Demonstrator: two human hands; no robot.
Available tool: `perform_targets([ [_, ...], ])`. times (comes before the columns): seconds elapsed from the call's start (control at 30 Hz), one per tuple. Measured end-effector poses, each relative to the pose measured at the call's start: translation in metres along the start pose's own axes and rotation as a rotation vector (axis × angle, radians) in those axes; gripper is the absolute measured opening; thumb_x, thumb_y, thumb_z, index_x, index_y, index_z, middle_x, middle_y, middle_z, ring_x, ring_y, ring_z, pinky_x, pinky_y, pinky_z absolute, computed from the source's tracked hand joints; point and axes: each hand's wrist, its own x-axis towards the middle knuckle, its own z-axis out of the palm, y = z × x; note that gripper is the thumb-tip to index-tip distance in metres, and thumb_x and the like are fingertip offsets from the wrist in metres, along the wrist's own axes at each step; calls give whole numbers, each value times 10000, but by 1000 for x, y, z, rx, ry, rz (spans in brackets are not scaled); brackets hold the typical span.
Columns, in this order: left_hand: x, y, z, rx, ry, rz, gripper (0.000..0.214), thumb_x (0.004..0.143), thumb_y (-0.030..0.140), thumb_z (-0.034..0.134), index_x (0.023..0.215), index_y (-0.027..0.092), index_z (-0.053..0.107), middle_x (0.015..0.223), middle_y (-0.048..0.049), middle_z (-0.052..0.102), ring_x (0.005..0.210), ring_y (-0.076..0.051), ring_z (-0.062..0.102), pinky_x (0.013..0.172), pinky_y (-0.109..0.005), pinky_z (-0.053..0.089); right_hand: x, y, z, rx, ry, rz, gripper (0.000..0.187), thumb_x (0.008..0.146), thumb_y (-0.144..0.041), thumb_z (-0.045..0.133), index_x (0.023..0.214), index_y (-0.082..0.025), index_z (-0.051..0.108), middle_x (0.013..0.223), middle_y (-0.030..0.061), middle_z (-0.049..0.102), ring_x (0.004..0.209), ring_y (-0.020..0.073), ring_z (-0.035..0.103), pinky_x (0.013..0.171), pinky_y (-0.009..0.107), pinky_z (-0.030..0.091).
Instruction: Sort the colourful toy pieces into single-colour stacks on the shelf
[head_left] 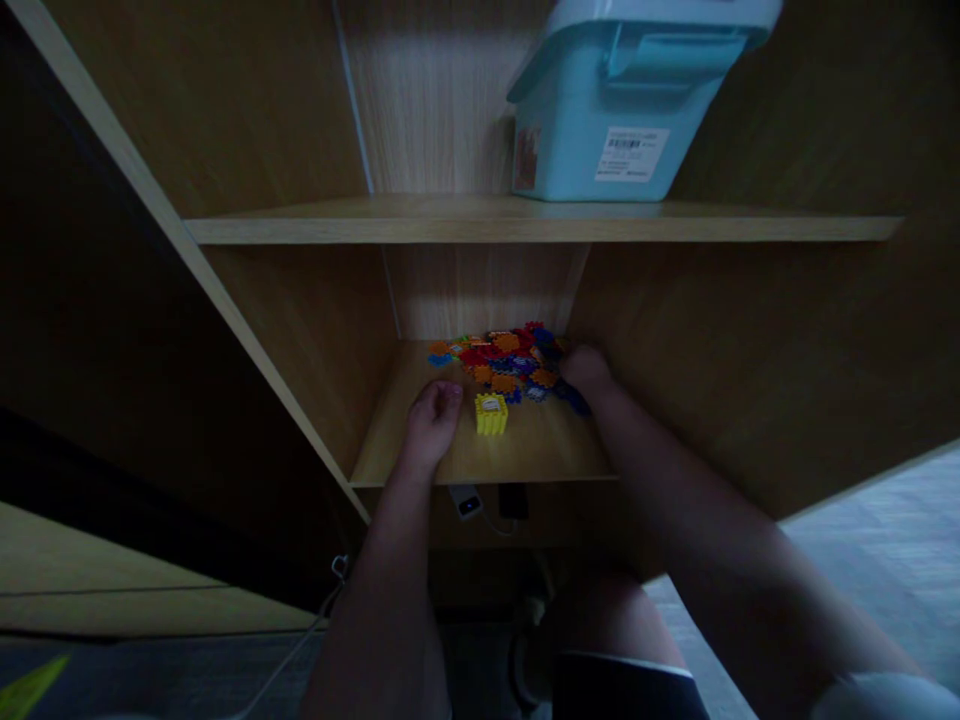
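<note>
My left hand (433,420) rests over the lower shelf with its fingers curled in towards the thumb. Whatever it may hold is hidden. Just right of it, apart from the fingers, stands a small yellow toothed plastic block (491,414) with a pale top face. Behind that block spreads a pile of flat gear-edged plastic pieces (504,362) in red, orange, blue and other colours. At the pile's right edge is my right hand (586,370), next to dark blue pieces (573,398). Its fingers are blurred and partly out of sight.
A wooden shelf board (420,230) crosses above my hands, bearing a lidded light-blue storage box (577,150). Cabinet walls close in on both sides. Below the lower shelf lie a white device (466,502) and a dark one (514,501) with a cable.
</note>
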Motion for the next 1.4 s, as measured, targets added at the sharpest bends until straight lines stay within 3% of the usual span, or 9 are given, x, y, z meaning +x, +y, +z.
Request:
perform_targets([
  [0.17, -1, 4, 0, -39, -12, -6, 190, 1029, 419, 639, 1014, 239, 695, 1068, -52, 790, 1025, -217, 747, 981, -355, 566, 15, -6, 0, -84, -169, 49, 391, 962, -153, 503, 1178, -114, 826, 1164, 231, 813, 1099, 319, 786, 916, 369, 568],
  [0.33, -1, 4, 1, -47, -5, 16, 168, 1016, 402, 655, 1006, 240, 700, 1064, -58, 789, 1040, -226, 743, 1002, -371, 556, 9, -15, -4, -143, -179, 24, 392, 993, -153, 476, 1172, -96, 820, 1225, 251, 794, 1158, 326, 770, 947, 362, 553],
  [0.57, -1, 3, 0, -38, -19, 14, 180, 1019, 412, 650, 1031, 240, 702, 1072, -61, 788, 1041, -229, 736, 1003, -380, 558, -21, -23, -1, -127, -18, 8, 465, 1074, -226, 364, 1191, -87, 791, 1183, 240, 799, 1092, 314, 762, 971, 367, 531],
  [0.83, -3, 6, 0, -24, -9, 15, 170, 1013, 404, 656, 1016, 240, 698, 1051, -58, 787, 1029, -226, 745, 997, -382, 569, -30, -16, 12, 138, 212, 11, 327, 981, -238, 558, 1170, -125, 799, 1235, 169, 793, 1201, 301, 702, 1110, 390, 477],
  [1.03, -3, 7, 0, -4, -22, 34, 132, 1001, 369, 669, 1021, 242, 701, 1063, -59, 788, 1045, -234, 743, 1016, -399, 569, -35, -14, 16, 145, 142, 104, 324, 1025, -328, 563, 1133, -132, 798, 1115, 166, 814, 1005, 283, 755, 936, 349, 538],
  [1.2, -4, 9, 0, 29, -27, 29, 133, 1013, 365, 658, 1020, 238, 698, 1093, -68, 792, 1055, -242, 741, 1019, -415, 566, -35, -14, 11, 147, 162, 62, 311, 996, -287, 558, 1075, -117, 807, 1112, 188, 802, 1082, 292, 712, 1023, 369, 509],
  [1.4, -4, 8, 0, 24, -14, 33, 122, 1006, 353, 661, 1026, 240, 703, 1083, -61, 790, 1053, -236, 743, 1024, -408, 565, -38, -14, 5, 359, 479, -5, 359, 998, -234, 476, 1108, -111, 796, 1159, 195, 763, 1113, 298, 683, 1071, 419, 525],
])
